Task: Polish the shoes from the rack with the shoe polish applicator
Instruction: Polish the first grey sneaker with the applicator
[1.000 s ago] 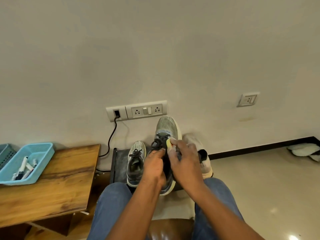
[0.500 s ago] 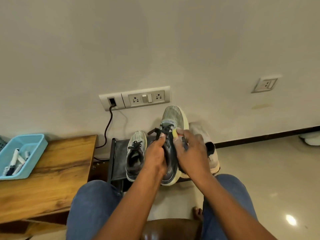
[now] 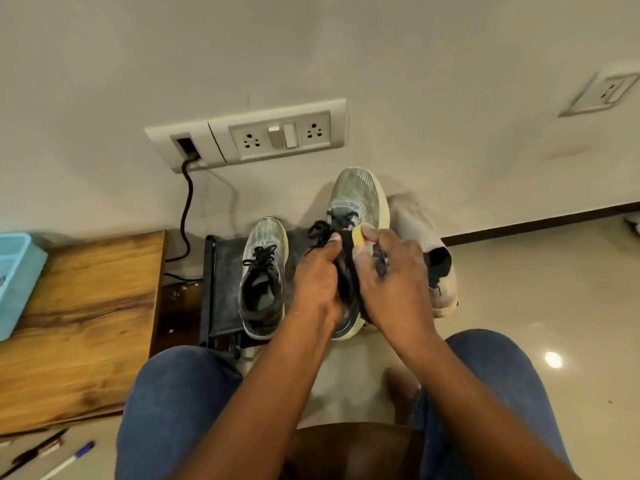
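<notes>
I hold a grey-green sneaker (image 3: 356,195) with a pale yellow sole and black laces, toe pointing away from me. My left hand (image 3: 317,278) grips its tongue and collar from the left. My right hand (image 3: 391,282) pinches a small yellow shoe polish applicator (image 3: 358,235) against the shoe's lace area. The matching sneaker (image 3: 264,275) sits on the black shoe rack (image 3: 221,268) to the left. A whitish shoe (image 3: 420,237) lies to the right, behind my right hand.
A wooden table (image 3: 79,323) stands at the left with a blue basket (image 3: 15,271) on it. A black cable (image 3: 187,216) hangs from the wall socket panel (image 3: 249,136). Pens (image 3: 52,455) lie at the bottom left. My jeans-clad knees and a brown seat fill the bottom.
My head has tilted down and moved closer, so the shoes and hands appear larger. Both hands keep their hold on the sneaker, and the applicator has shifted slightly along the laces.
</notes>
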